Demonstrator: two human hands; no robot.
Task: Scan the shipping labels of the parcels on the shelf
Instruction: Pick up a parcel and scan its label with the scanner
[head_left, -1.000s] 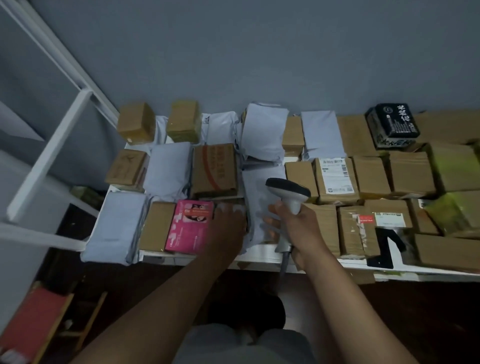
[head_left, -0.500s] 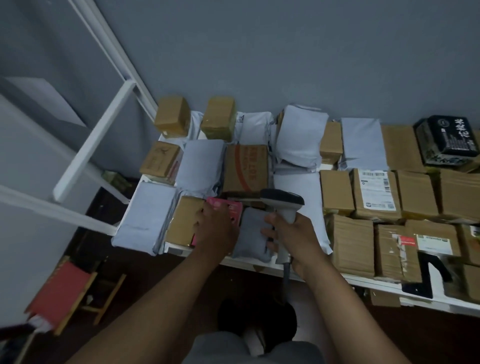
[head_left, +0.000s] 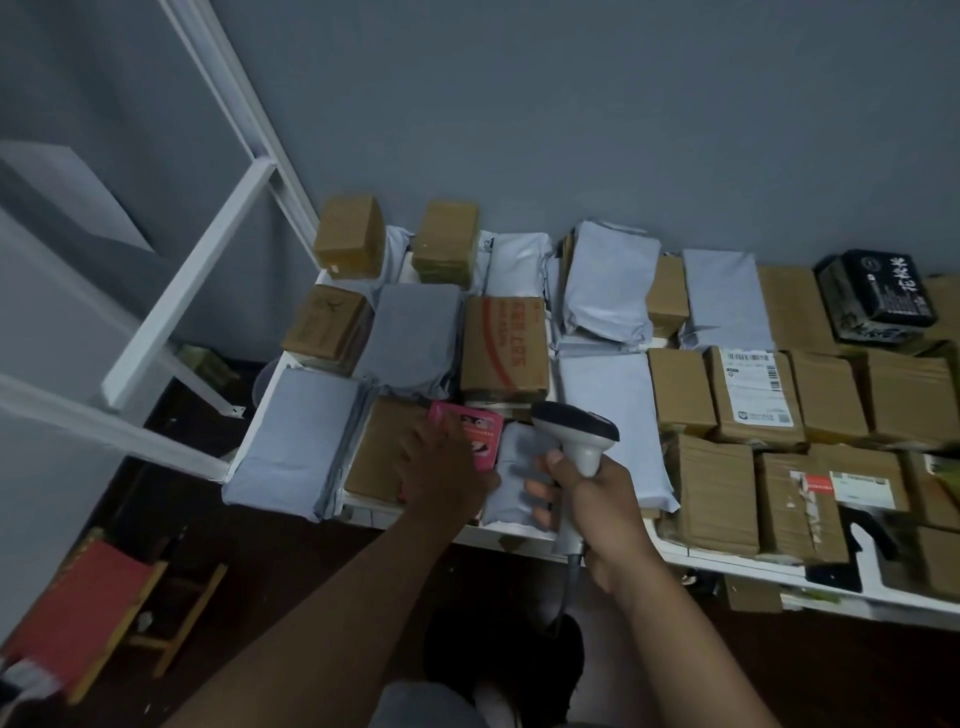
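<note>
Your right hand (head_left: 597, 499) curls around the barcode scanner (head_left: 576, 434), its head aimed past the small grey mailer (head_left: 511, 483). Your left hand (head_left: 441, 467) pinches the pink packet (head_left: 475, 434) beside that mailer, probably to expose its label.

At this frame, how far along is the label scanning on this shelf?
Nothing visibly marks any parcel as scanned, so done work cannot be told. In hand: the right hand holds the scanner over a small grey mailer, while the left hand rests on the pink box. Left: apparently most of the shelf, including the labelled carton.
</note>
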